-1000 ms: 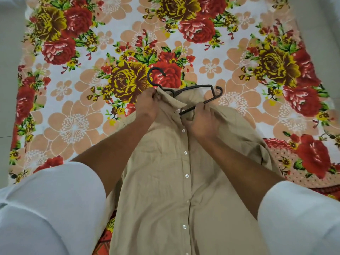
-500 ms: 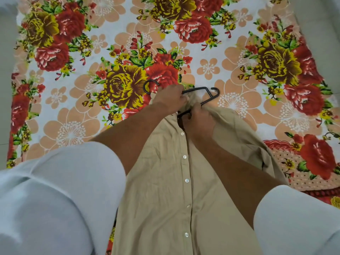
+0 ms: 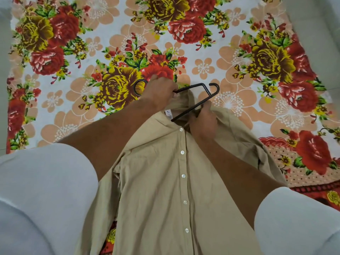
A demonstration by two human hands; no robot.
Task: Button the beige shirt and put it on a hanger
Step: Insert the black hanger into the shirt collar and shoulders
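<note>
Nearest, at left and right, white sleeves (image 3: 46, 190) over bare forearms. Between them, the beige shirt (image 3: 156, 208), laid front-up on the bedding, placket closed, with a line of pale buttons (image 3: 183, 175) running far towards the collar. Inside the collar, a small white label (image 3: 169, 115), print too small to read. At the neck opening, the right hand (image 3: 204, 120), curled tight on the shirt's collar edge and touching the lower bar of the hanger. Just beyond and to the left, the left hand (image 3: 160, 91), clenched round the black hanger (image 3: 191, 87) at its neck, with the hook poking out left of the fist. One hanger arm tucked into the collar, the far-right tip bare. Under everything, a floral sheet (image 3: 230, 57): red and yellow roses, peach blossoms on white, a red dotted border at the right. Past its left and right edges, pale floor (image 3: 323, 24)
</note>
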